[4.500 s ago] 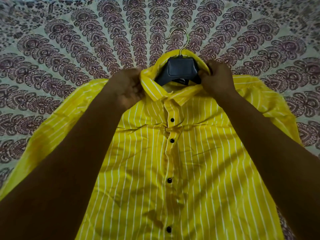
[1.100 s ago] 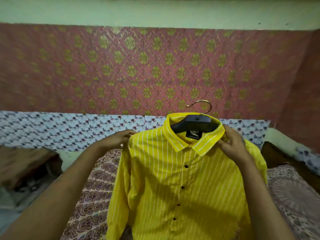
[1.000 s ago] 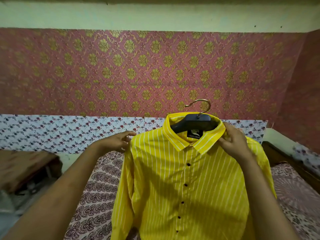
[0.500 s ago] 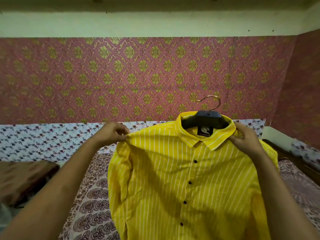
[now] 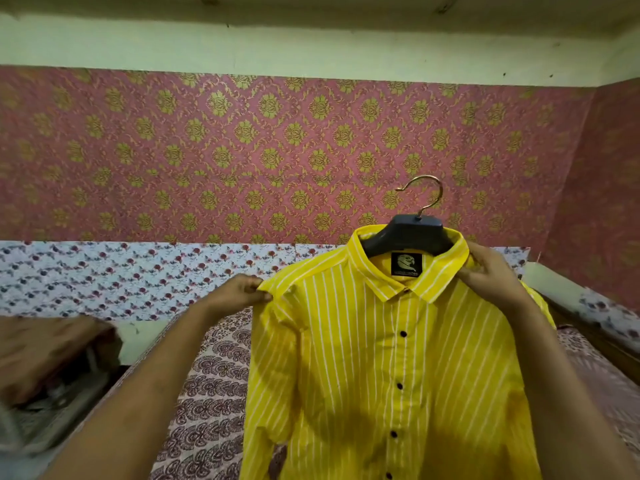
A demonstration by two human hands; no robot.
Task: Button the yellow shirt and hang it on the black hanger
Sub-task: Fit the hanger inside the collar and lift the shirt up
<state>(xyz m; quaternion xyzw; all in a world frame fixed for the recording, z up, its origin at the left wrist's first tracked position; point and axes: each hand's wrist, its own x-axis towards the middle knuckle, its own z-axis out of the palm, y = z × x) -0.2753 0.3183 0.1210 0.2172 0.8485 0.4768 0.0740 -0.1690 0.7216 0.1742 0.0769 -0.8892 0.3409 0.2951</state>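
Nearest the viewer, the yellow cotton shirt with white stripes and black buttons (image 5: 391,368) is held up above the paisley-printed bedspread (image 5: 211,386), its front closed by 4 visible buttons. The left hand (image 5: 239,292) pinches one shoulder seam between thumb and curled fingers; the right hand (image 5: 491,271) grips the other shoulder beside the collar, fingers curled into the cloth. Inside the collar sits the black plastic hanger with a brass hook (image 5: 412,233). Behind stands the pink wall with gold floral motifs (image 5: 242,150). The fabric looks light, soft and limp; judged best held at both shoulders, over the hanger arms.
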